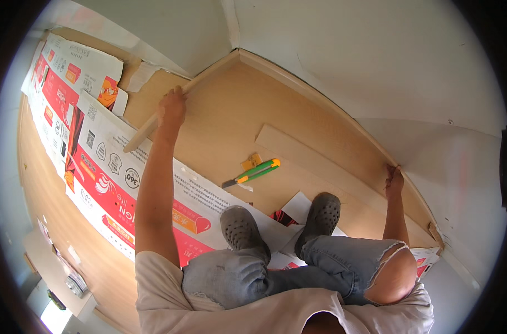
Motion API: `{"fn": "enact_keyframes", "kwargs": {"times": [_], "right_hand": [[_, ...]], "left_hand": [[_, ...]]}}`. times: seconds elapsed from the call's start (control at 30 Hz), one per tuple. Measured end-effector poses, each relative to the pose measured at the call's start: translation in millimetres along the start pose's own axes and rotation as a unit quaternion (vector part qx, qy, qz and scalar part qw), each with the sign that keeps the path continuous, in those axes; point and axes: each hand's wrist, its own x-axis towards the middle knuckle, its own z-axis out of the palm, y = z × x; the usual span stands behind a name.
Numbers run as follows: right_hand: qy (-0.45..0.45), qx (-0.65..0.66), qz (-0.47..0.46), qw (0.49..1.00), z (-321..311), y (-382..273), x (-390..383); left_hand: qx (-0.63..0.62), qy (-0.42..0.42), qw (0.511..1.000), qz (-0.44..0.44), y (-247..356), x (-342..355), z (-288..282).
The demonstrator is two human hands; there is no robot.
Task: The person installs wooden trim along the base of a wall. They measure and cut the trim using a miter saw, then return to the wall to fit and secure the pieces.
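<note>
The floor (214, 128) is wood-coloured and extends to the pale wall (426, 72). Cardboard (111, 197), white and red with print, lies flat over the floor at the left and continues beneath the left shoe (241, 227). Two slender wooden strips meet at the corner. The right strip (315, 99) runs along the foot of the wall; the left strip (211, 71) runs from the corner through the left hand (174, 106) and ends over the cardboard. The fingers of the left hand are curled closed around the left strip. The right hand (394, 181) has its fingers bent over the edge of the right strip, nearly closed, holding it near its far end. A flat board (315, 161) lies on the floor between the hands. The right shoe (322, 218) is beside it. A green and yellow cutter (253, 173) lies near the left shoe, just beside a small yellow block (252, 161).
</note>
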Motion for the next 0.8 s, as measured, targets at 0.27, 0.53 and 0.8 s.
{"fn": "enact_keyframes", "kwargs": {"times": [0.27, 0.53, 0.8], "right_hand": [[0.017, -0.026, 0.03, 0.999, 12, -6, -10], [0.019, -0.023, 0.023, 0.999, 3, -1, -6], [0.011, -0.007, 0.023, 1.0, -11, 6, 8]], "left_hand": [[-0.019, 0.061, 0.998, -0.02, 40, 18, 10], [-0.024, 0.057, 0.997, -0.041, 47, 21, 9], [-0.047, 0.046, 0.997, -0.044, 48, 22, 6]]}}
